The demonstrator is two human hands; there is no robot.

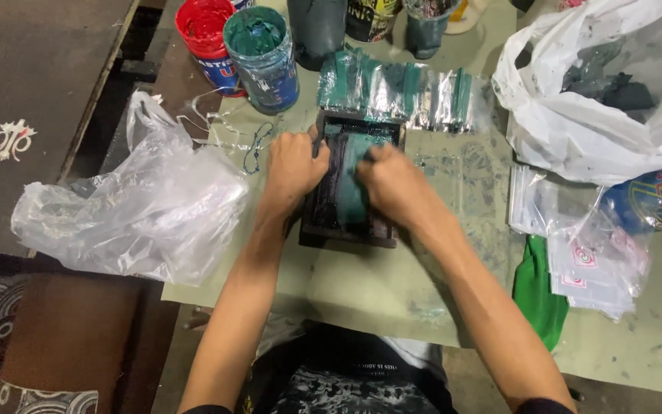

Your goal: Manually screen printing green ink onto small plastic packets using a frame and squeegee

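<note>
The right hand point(396, 184) is blurred, so its fingers cannot be counted, and it covers the upper right part of the small dark wooden printing frame point(352, 184); it is clenched on something pressed into the teal ink, though what it grips is too smeared to make out; the left hand point(293, 165) hides the frame's left edge, fingers curled over that rail and grasping it. The frame lies flat on the pale green ink-stained table point(377, 284), its mesh streaked with wet teal down the middle, its near rail bare and dark. Just behind the frame lies a row of clear plastic sleeves smeared with teal point(404, 92); behind and left of the frame stand an open tub of teal ink point(260, 54) and a red tub point(204, 34), the further pots cut off by the top edge. Left of the frame a crumpled clear plastic bag point(136, 207) sags off the table; right of the frame sits a white plastic bag point(599, 84) with dark, indistinct contents, and nearer, a stack of small clear packets point(588, 261).
</note>
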